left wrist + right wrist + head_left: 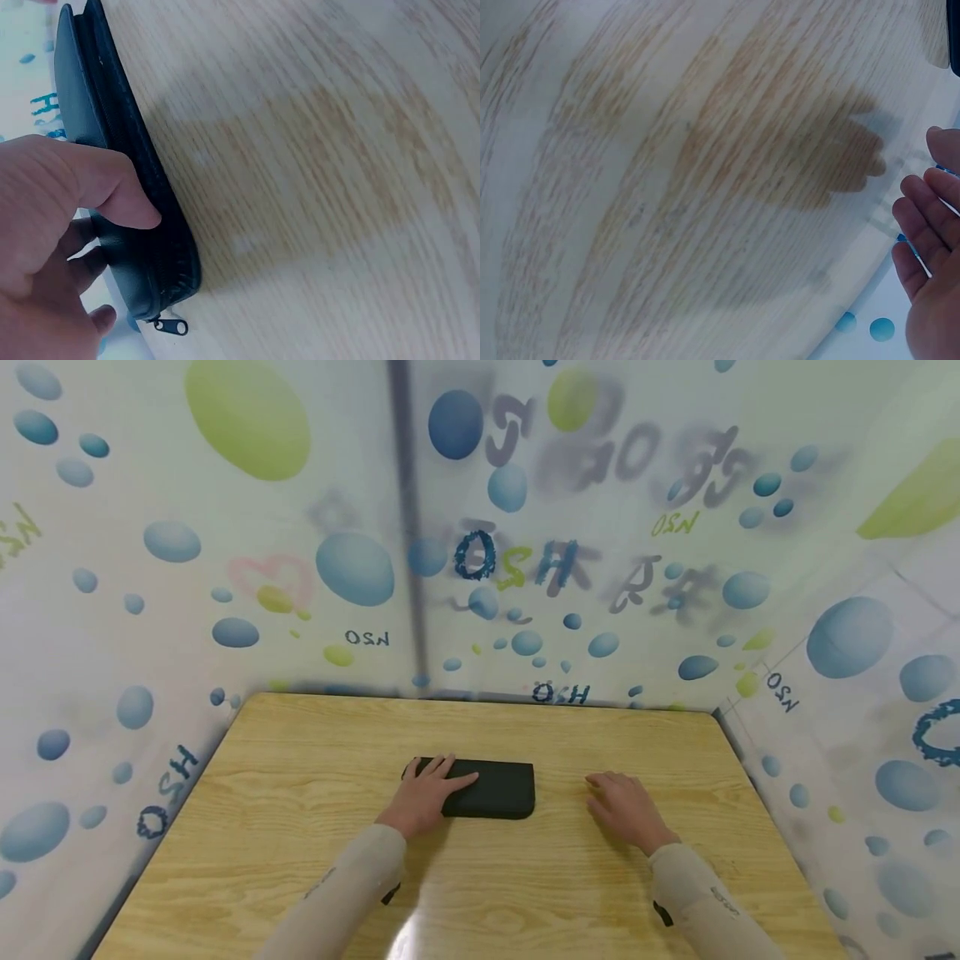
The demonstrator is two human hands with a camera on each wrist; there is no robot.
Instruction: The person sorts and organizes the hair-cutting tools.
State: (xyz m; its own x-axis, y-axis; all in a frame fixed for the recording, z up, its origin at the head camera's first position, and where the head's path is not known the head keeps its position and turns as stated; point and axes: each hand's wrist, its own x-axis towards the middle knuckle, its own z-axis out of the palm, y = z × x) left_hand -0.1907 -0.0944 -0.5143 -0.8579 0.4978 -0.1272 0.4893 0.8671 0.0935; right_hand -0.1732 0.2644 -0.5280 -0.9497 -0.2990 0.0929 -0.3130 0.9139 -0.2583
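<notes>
A flat black zip case [495,789] lies on the wooden table in the head view, long side across. My left hand [423,797] rests on its left part, fingers and thumb spread over the top. In the left wrist view, the thumb [124,191] lies across the zipped edge, and the other fingers reach the case's far side. A zip pull [172,326] sticks out at the near end. My right hand [624,810] is to the right of the case, apart from it, fingers loosely bent and holding nothing; in the right wrist view its palm [937,307] shows.
The wooden table [510,893] has its back edge against a pale wall [360,485] printed with blue and green bubbles and mirrored lettering. Similar panels stand to the left and right. Both arms wear light sleeves [337,893].
</notes>
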